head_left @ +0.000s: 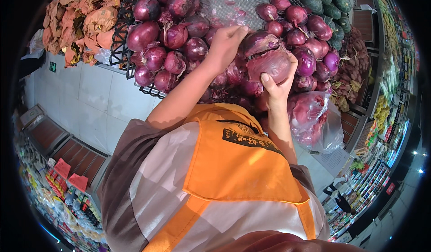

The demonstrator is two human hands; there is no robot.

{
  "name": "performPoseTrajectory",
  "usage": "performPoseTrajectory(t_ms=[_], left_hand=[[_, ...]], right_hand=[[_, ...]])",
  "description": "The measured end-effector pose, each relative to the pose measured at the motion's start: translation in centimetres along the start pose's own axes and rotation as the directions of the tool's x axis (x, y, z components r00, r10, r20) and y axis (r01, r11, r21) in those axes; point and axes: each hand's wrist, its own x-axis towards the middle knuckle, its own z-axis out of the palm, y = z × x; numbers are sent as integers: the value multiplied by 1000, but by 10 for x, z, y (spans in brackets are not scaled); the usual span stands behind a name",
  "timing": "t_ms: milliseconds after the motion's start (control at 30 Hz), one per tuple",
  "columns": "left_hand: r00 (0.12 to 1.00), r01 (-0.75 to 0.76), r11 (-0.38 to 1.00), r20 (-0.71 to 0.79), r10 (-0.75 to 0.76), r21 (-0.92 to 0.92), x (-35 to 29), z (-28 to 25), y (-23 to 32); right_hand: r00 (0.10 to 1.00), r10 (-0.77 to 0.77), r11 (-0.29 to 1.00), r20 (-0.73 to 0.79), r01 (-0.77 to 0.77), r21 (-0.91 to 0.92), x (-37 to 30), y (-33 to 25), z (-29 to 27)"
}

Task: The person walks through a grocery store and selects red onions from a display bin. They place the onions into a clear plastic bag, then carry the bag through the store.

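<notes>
Head view: I see the right hand (282, 85) with a large, torn-skinned red onion (271, 65) in its grip, while the left hand (226, 43) seems pinched closed beside it.

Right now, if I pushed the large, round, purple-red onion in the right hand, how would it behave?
The large, round, purple-red onion would probably roll if set down, given its curved sides. Its papery outer skin looks split, so pieces may slip or flake off. It is likely firm, as no dent shows where the right hand grips it.
</notes>
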Motion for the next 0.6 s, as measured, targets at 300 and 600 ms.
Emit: performPoseTrajectory(t_ms=[300, 600], left_hand=[[944, -328, 882, 155, 291, 338, -18, 13, 23], [994, -80, 970, 93, 59, 232, 1, -8, -2]], right_hand=[[963, -212, 883, 166, 262, -390, 4, 5, -8], [987, 77, 964, 138, -109, 243, -4, 6, -12]])
